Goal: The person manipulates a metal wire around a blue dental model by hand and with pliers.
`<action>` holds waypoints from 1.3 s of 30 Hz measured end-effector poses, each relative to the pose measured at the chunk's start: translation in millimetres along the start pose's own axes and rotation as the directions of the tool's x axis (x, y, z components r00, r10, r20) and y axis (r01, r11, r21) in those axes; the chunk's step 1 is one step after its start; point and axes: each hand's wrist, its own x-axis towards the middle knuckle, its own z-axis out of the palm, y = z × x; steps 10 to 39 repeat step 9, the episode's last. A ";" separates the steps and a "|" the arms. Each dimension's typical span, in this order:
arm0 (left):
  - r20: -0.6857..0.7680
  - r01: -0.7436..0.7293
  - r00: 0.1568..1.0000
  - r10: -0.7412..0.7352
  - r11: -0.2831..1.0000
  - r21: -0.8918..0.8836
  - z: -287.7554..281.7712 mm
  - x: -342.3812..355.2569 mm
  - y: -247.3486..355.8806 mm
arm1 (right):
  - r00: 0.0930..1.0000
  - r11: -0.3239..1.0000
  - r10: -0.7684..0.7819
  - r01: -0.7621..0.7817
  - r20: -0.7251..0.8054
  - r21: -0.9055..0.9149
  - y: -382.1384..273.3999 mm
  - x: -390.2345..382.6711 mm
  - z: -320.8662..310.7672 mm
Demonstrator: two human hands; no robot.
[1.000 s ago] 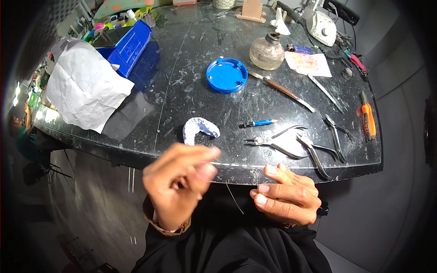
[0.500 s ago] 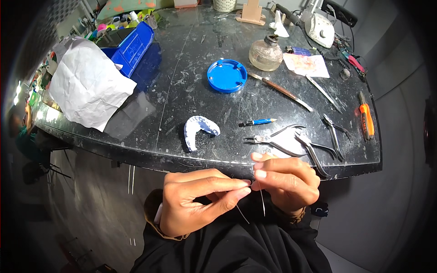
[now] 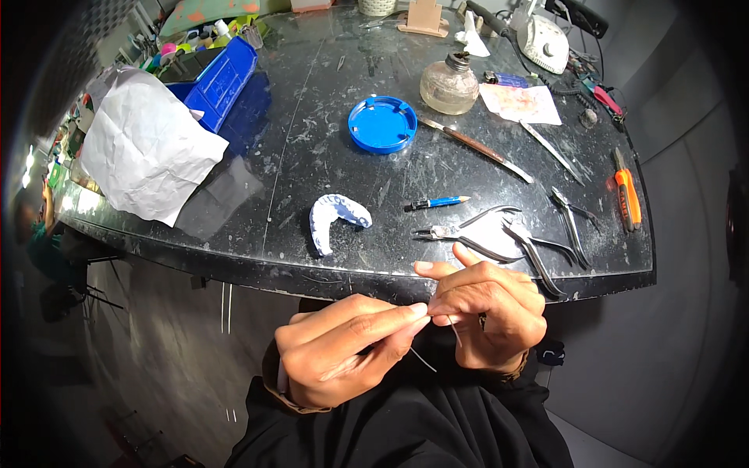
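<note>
Both my hands meet just off the table's front edge, pinching a thin metal wire (image 3: 424,359) between their fingertips. My left hand (image 3: 351,351) grips it with thumb and forefinger, and one free end slants down below. My right hand (image 3: 488,312) is closed on the wire close by, its other end hanging under the fingers. The stretch between the fingertips is mostly hidden. Beyond my left hand lies a horseshoe-shaped white and blue dental model (image 3: 331,214). Pliers with black handles (image 3: 449,232) rest just past my right hand, beside a second pair of pliers (image 3: 530,246).
A blue pencil (image 3: 441,203), a blue round lid (image 3: 382,125), a wooden-handled knife (image 3: 480,152) and a glass burner bottle (image 3: 450,84) stand farther back. More pliers (image 3: 571,226) and an orange-handled cutter (image 3: 626,199) lie right. Crumpled white paper (image 3: 148,148) and a blue bin (image 3: 226,86) occupy the left.
My right hand has turned and its thumb and fingers now press the wire right against my left fingertips. The wire's hanging ends have shifted and show shorter. The view has moved slightly.
</note>
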 end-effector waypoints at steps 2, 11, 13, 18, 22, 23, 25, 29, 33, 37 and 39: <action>-0.001 -0.018 1.000 0.018 1.000 0.007 1.7 -0.4 -0.8 | 0.996 0.998 0.054 -0.055 0.069 0.021 -0.7 1.1 -4.3; -0.003 -0.048 0.999 0.048 0.998 0.036 5.2 -4.4 -6.3 | 0.985 0.986 0.137 -0.146 0.105 0.080 2.1 -5.2 -6.3; -0.003 -0.048 0.999 0.048 0.998 0.036 5.2 -4.4 -6.3 | 0.985 0.986 0.137 -0.146 0.105 0.080 2.1 -5.2 -6.3; -0.003 -0.048 0.999 0.048 0.998 0.036 5.2 -4.4 -6.3 | 0.985 0.986 0.137 -0.146 0.105 0.080 2.1 -5.2 -6.3; -0.003 -0.048 0.999 0.048 0.998 0.036 5.2 -4.4 -6.3 | 0.985 0.986 0.137 -0.146 0.105 0.080 2.1 -5.2 -6.3; -0.003 -0.048 0.999 0.048 0.998 0.036 5.2 -4.4 -6.3 | 0.985 0.986 0.137 -0.146 0.105 0.080 2.1 -5.2 -6.3; -0.003 -0.048 0.999 0.048 0.998 0.036 5.2 -4.4 -6.3 | 0.985 0.986 0.137 -0.146 0.105 0.080 2.1 -5.2 -6.3; -0.003 -0.048 0.999 0.048 0.998 0.036 5.2 -4.4 -6.3 | 0.985 0.986 0.137 -0.146 0.105 0.080 2.1 -5.2 -6.3; -0.003 -0.048 0.999 0.048 0.998 0.036 5.2 -4.4 -6.3 | 0.985 0.986 0.137 -0.146 0.105 0.080 2.1 -5.2 -6.3; -0.003 -0.048 0.999 0.048 0.998 0.036 5.2 -4.4 -6.3 | 0.985 0.986 0.137 -0.146 0.105 0.080 2.1 -5.2 -6.3; -0.003 -0.048 0.999 0.048 0.998 0.036 5.2 -4.4 -6.3 | 0.985 0.986 0.137 -0.146 0.105 0.080 2.1 -5.2 -6.3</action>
